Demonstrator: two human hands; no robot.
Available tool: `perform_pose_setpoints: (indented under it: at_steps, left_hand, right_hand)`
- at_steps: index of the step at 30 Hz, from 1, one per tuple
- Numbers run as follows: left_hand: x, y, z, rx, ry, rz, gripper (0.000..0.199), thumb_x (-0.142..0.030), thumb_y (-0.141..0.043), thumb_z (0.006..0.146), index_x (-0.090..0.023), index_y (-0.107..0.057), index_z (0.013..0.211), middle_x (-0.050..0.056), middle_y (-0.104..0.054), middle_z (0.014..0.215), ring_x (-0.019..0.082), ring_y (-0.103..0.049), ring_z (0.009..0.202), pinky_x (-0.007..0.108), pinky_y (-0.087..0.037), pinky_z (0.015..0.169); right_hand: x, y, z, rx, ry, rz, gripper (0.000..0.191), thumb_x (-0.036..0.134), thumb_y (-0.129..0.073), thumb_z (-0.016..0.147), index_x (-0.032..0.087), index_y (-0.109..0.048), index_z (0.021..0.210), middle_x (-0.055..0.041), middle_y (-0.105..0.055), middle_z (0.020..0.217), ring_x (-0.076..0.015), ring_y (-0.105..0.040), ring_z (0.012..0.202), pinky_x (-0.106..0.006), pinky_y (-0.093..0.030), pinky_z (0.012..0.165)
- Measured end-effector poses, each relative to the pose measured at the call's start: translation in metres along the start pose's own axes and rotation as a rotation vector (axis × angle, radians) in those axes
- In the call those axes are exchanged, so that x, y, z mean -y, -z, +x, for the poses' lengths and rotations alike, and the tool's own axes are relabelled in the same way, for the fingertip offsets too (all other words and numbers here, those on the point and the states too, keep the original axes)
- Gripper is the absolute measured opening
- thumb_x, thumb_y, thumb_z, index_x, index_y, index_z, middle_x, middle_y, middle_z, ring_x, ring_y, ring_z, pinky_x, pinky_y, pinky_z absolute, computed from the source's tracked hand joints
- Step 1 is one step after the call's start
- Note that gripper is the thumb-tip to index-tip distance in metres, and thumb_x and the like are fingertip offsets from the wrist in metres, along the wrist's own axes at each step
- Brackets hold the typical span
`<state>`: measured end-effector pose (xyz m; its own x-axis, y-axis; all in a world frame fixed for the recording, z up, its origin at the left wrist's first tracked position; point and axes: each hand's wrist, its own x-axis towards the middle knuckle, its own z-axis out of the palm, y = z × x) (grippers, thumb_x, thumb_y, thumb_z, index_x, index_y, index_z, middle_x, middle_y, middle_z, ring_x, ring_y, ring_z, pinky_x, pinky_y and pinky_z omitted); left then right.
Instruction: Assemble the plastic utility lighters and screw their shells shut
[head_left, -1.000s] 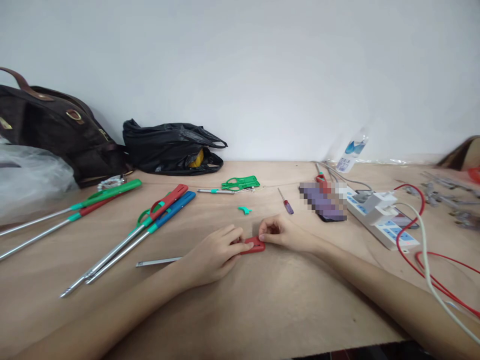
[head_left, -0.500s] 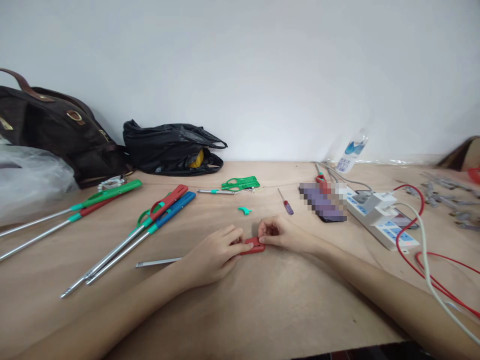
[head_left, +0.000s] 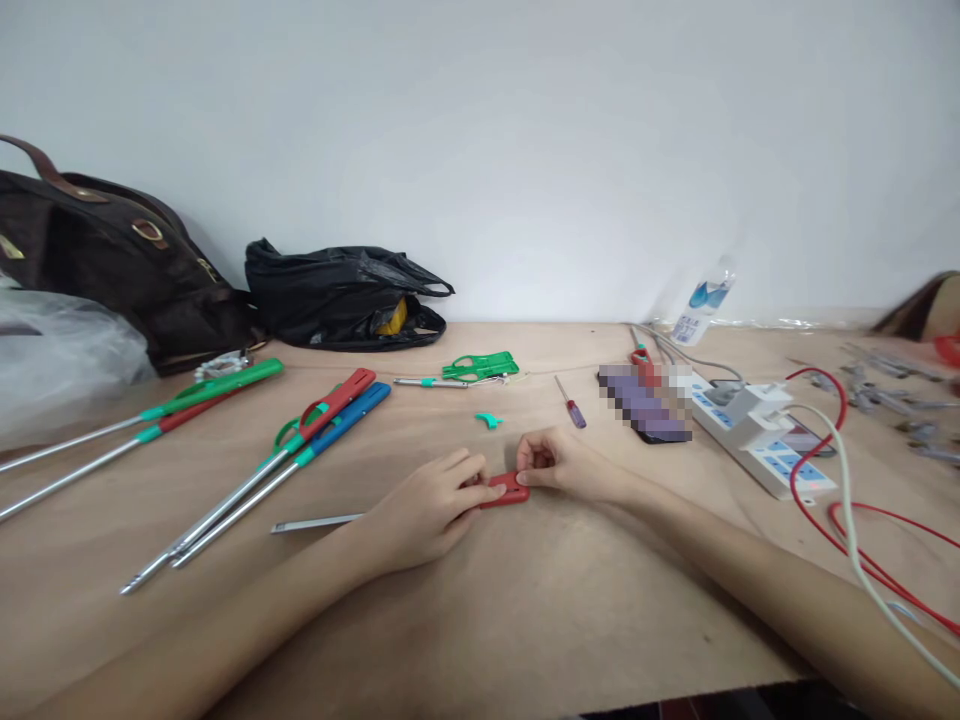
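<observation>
A red-handled long-reach lighter (head_left: 513,488) lies on the table in front of me, its metal tube (head_left: 315,524) sticking out to the left behind my wrist. My left hand (head_left: 435,503) is closed over the handle, with fingertips pressing on its upper face. At the handle's right end, the thumb and forefinger of my right hand (head_left: 561,463) pinch its edge. Both palms hide much of the grip. A small loose green trigger (head_left: 490,421) rests just beyond my fingers. Farther off are an opened green handle shell (head_left: 487,366) and a metal tube with wires (head_left: 435,383).
A screwdriver (head_left: 574,410) lies beyond my right hand. Several long lighters, one with a blue handle (head_left: 349,418), lie at left. A power strip (head_left: 780,470) with cables, a phone (head_left: 649,405) and scattered metal parts (head_left: 877,385) occupy the right. Bags (head_left: 330,300) stand along the wall.
Almost nothing differs. Both hands keep their hold on the red lighter, and the view has shifted very slightly.
</observation>
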<state>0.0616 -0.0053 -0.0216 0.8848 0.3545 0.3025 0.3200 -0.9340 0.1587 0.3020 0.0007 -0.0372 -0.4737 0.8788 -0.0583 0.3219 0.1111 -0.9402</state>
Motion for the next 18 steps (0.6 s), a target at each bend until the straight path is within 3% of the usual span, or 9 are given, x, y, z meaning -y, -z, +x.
perform_pose_setpoints:
  at_steps: [8, 12, 14, 16, 18]
  left_hand:
    - [0.0, 0.001, 0.0, 0.001, 0.009, -0.018, 0.029, -0.006, -0.044, 0.089, -0.019, -0.062, 0.107, 0.006, -0.056, 0.099, 0.018, -0.05, 0.085, 0.028, -0.042, 0.07]
    - [0.0, 0.001, 0.0, -0.01, 0.005, -0.035, 0.031, -0.007, -0.043, 0.089, -0.02, -0.062, 0.111, 0.006, -0.057, 0.1, 0.018, -0.05, 0.086, 0.028, -0.043, 0.071]
    - [0.0, 0.001, -0.001, -0.015, 0.003, -0.044, 0.033, -0.006, -0.043, 0.089, -0.02, -0.062, 0.112, 0.006, -0.057, 0.1, 0.018, -0.051, 0.087, 0.029, -0.044, 0.072]
    - [0.0, 0.0, -0.001, -0.018, 0.006, -0.053, 0.034, -0.006, -0.043, 0.089, -0.02, -0.062, 0.114, 0.006, -0.058, 0.101, 0.018, -0.052, 0.088, 0.029, -0.044, 0.072]
    - [0.001, -0.001, -0.002, -0.023, 0.008, -0.059, 0.034, -0.006, -0.044, 0.089, -0.02, -0.061, 0.115, 0.006, -0.058, 0.101, 0.019, -0.052, 0.088, 0.029, -0.044, 0.072]
  right_hand:
    - [-0.001, 0.001, 0.001, 0.031, -0.004, 0.03, 0.02, 0.032, -0.07, 0.073, 0.016, -0.059, 0.073, 0.0033, -0.053, 0.062, -0.0089, -0.044, 0.056, -0.023, -0.033, 0.053]
    - [0.009, 0.016, -0.003, 0.04, 0.035, -0.01, 0.024, 0.04, -0.064, 0.08, 0.017, -0.056, 0.082, 0.0022, -0.054, 0.066, -0.0105, -0.047, 0.057, -0.024, -0.034, 0.054]
    - [0.009, 0.031, -0.004, -0.113, 0.032, -0.199, 0.025, 0.043, -0.055, 0.086, 0.018, -0.055, 0.083, 0.0007, -0.055, 0.066, -0.0126, -0.05, 0.058, -0.025, -0.035, 0.055]
    - [0.005, 0.046, -0.005, -0.399, -0.019, -0.549, 0.025, 0.041, -0.05, 0.089, 0.019, -0.052, 0.078, -0.0027, -0.058, 0.068, -0.0153, -0.053, 0.062, -0.027, -0.034, 0.057]
    - [-0.003, 0.059, -0.006, -0.606, -0.168, -0.925, 0.027, 0.045, -0.055, 0.086, 0.018, -0.053, 0.08, -0.0081, -0.063, 0.077, -0.0206, -0.058, 0.071, -0.029, -0.033, 0.058]
